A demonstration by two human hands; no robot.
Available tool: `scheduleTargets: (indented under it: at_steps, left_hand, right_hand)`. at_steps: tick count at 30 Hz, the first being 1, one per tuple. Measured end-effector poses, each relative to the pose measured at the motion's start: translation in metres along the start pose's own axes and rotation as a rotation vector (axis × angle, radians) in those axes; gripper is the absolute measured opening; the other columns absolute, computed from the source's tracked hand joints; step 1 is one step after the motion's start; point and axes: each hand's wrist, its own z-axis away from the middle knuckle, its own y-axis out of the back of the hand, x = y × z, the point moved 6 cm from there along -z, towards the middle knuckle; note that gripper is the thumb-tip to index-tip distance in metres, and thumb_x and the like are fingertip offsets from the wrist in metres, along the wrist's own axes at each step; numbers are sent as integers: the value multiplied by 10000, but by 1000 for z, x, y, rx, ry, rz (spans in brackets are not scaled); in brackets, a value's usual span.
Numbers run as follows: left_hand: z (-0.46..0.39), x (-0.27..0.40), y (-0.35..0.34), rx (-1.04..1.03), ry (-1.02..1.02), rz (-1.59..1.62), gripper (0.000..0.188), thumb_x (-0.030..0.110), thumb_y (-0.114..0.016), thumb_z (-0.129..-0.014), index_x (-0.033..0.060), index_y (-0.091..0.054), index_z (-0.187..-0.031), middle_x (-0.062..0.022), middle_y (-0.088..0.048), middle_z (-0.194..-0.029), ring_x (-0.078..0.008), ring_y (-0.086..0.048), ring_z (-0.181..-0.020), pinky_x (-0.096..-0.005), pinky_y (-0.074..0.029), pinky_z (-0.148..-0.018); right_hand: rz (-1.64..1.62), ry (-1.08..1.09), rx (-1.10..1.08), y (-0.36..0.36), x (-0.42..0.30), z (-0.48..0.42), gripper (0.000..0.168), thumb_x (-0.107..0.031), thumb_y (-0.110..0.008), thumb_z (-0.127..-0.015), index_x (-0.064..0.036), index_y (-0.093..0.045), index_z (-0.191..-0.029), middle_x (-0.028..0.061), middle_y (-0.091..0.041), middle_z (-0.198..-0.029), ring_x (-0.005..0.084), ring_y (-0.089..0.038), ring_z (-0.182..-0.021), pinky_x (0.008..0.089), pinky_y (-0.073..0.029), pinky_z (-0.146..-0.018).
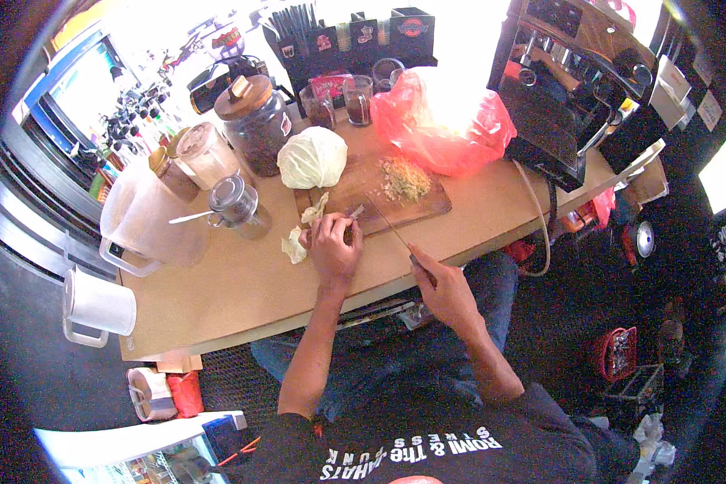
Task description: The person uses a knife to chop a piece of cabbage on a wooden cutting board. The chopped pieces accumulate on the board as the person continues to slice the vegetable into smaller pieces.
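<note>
My right hand (446, 291) grips a knife by its dark handle. The thin knife blade (388, 222) points away from me over the wooden cutting board (372, 227). At the board's near left edge, the bent fingers of my left hand (337, 247) hold a small pale piece of vegetable (356, 212), mostly hidden under them. A heap of finely chopped pale-green and yellowish vegetable (404, 179) lies on the board's right half. A cabbage head (313, 157) sits at the far left corner. Loose cabbage leaf scraps (294, 245) lie beside my left hand.
Behind the board is a red plastic bag (444, 130), with glass mugs (357, 100) near it. A lidded glass jar (257, 130), a small glass pitcher (235, 199) with a spoon and a large plastic jug (148, 212) stand left. An espresso machine (556, 91) is at right.
</note>
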Motion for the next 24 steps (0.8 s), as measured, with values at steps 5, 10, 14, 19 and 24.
scheduleTargets:
  at_steps: [5, 10, 14, 19, 24]
  left_hand:
    - [-1, 5, 3, 8, -21, -59, 131, 267, -710, -863, 137, -722, -869, -3, -674, -980, -225, -605, -993, -439, -352, -950]
    - [-2, 9, 7, 16, -35, -45, 134, 269, -708, -869, 136, -720, -873, -1, -672, -980, -226, -603, -988, -434, -346, -941]
    - [-1, 8, 8, 4, -22, -44, 142, 274, -702, -873, 133, -715, -873, 0, -671, -982, -226, -603, -989, -434, -342, -943]
    - [-2, 15, 12, 7, -13, -74, 136, 269, -704, -870, 133, -710, -874, 2, -671, -982, -224, -605, -999, -435, -341, -949]
    - [-2, 9, 8, 12, -9, -66, 126, 264, -709, -862, 138, -713, -858, 4, -671, -981, -221, -606, -1011, -436, -345, -947]
  right_hand:
    - [-84, 99, 54, -2, 6, 12, 413, -126, -595, -979, -92, -585, -1390, 289, -676, -920, 380, -727, -834, 403, -546, -768]
    - [-89, 82, 31, -2, 5, 15, 412, -127, -597, -979, -86, -585, -1389, 296, -669, -894, 379, -725, -806, 393, -544, -759]
    - [-89, 63, 20, -2, 5, 17, 414, -158, -599, -979, -138, -589, -1393, 287, -672, -891, 431, -695, -813, 466, -542, -725]
    - [-99, 105, 52, -2, 8, 18, 416, -186, -595, -984, -159, -589, -1399, 280, -671, -871, 463, -674, -794, 503, -540, -699]
    - [-48, 106, 31, -5, 9, 12, 418, -137, -610, -977, -84, -584, -1390, 299, -667, -900, 399, -715, -832, 399, -544, -769]
